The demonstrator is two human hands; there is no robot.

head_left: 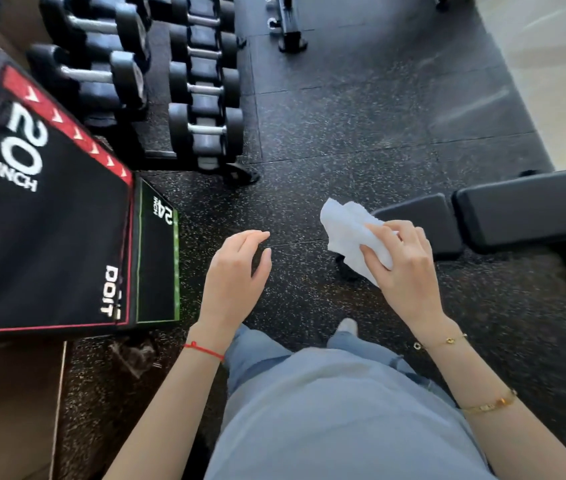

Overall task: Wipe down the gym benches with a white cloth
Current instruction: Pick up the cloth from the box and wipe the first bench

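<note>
Over speckled rubber flooring, right hand (404,268) loosely pinches a crumpled white cloth (351,233) near a black bench (531,211), left hand (236,271) empty, half-curled; that loose pinch risks dropping it.

The right hand (404,268) has a grip on a white cloth (351,233), seemingly just short of the black bench (531,209); the left hand (236,275) is empty.

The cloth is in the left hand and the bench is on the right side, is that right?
Not quite. The head view shows the cloth in the right hand; the left hand is empty. The bench is on the right side.
</note>
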